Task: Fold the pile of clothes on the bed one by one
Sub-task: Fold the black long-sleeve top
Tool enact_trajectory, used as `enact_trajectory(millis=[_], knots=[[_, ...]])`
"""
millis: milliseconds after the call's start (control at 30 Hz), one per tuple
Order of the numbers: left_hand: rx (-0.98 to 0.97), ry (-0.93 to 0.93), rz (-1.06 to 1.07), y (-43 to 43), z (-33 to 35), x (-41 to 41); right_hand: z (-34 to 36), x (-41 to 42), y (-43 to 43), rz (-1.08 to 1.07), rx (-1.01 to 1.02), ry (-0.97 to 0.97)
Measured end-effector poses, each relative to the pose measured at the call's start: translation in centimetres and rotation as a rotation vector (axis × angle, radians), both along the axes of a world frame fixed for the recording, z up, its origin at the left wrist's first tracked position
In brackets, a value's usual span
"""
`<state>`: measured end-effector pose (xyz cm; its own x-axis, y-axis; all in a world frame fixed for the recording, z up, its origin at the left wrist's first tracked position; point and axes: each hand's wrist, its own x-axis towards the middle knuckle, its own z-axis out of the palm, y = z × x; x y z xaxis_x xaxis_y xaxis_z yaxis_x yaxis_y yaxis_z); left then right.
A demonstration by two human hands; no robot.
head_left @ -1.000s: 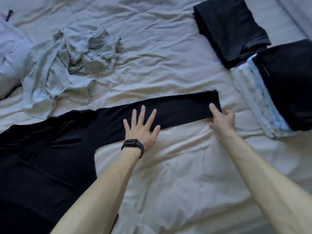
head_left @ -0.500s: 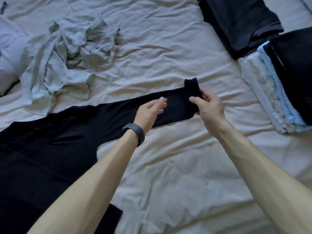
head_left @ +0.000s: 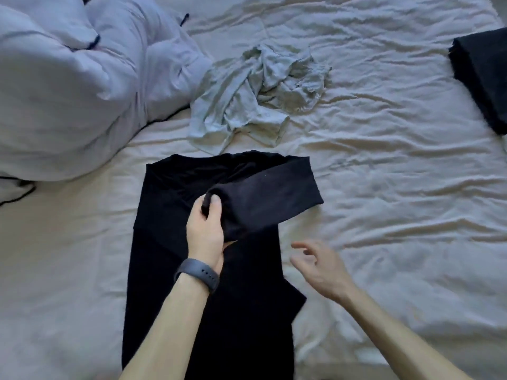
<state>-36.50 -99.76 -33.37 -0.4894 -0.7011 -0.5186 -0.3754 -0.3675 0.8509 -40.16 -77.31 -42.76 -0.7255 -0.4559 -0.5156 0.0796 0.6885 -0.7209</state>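
- The left hand (head_left: 204, 229) is gripping the cuff end of the black top's sleeve (head_left: 270, 198), with its fingers (head_left: 215, 204) and thumb curling round the bunched cloth.
- The right hand (head_left: 321, 266) is hovering loose and holding nothing, its fingers (head_left: 301, 246) lightly spread over the sheet just beside the top's right edge.
- A dark wristband (head_left: 198, 274) is sitting on the left wrist.
- The sleeve is lying slantwise across the chest of the black top (head_left: 219, 319), and its folded bend is sticking out past the top's right edge onto the sheet.
- The black top is lying lengthwise in the middle of the bed, collar end away from the person; its left side is running straight, and its lower end is passing out of view at the bottom.
- The bed sheet (head_left: 397, 187) is showing wrinkled, open stretches to the right and left of the top.
- A crumpled grey garment (head_left: 263, 86) is lying just beyond the collar end, nearly touching it.
- A white duvet (head_left: 68, 91) is bulging up at the far left, its edge lying against the grey garment.
- A folded dark pile (head_left: 485, 78) is sitting at the right edge, well apart from the top.
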Motion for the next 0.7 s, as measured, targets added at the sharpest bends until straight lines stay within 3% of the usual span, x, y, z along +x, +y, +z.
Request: enact_trajectory(millis=[100, 167, 300, 400, 467, 600, 700], knots=[[-0.099, -0.152, 0.138, -5.4, -0.9, 10.0, -2.7, 8.5, -3.0, 0.366, 0.279, 0.239], [-0.120, -0.249, 0.246, -7.8, -2.2, 15.5, -4.4, 11.9, -4.2, 0.471, 0.407, 0.341], [-0.217, -0.559, 0.189, -11.4, -5.7, 25.5, -5.8, 15.5, -6.1, 0.533, 0.642, 0.281], [-0.041, -0.735, -0.040, -13.5, -9.3, 30.0, -5.5, 16.0, -7.8, 0.510, 0.715, 0.255], [-0.027, -0.830, -0.250, -14.5, -10.8, 30.7, -4.9, 15.7, -9.0, 0.498, 0.748, 0.226], [-0.291, -0.945, -0.366, -14.9, -10.8, 28.0, -3.6, 15.4, -10.5, 0.336, 0.727, 0.227], [-0.423, -0.793, -0.485, -14.6, -9.8, 23.3, -2.3, 14.3, -12.2, -0.048, 0.501, 0.173]])
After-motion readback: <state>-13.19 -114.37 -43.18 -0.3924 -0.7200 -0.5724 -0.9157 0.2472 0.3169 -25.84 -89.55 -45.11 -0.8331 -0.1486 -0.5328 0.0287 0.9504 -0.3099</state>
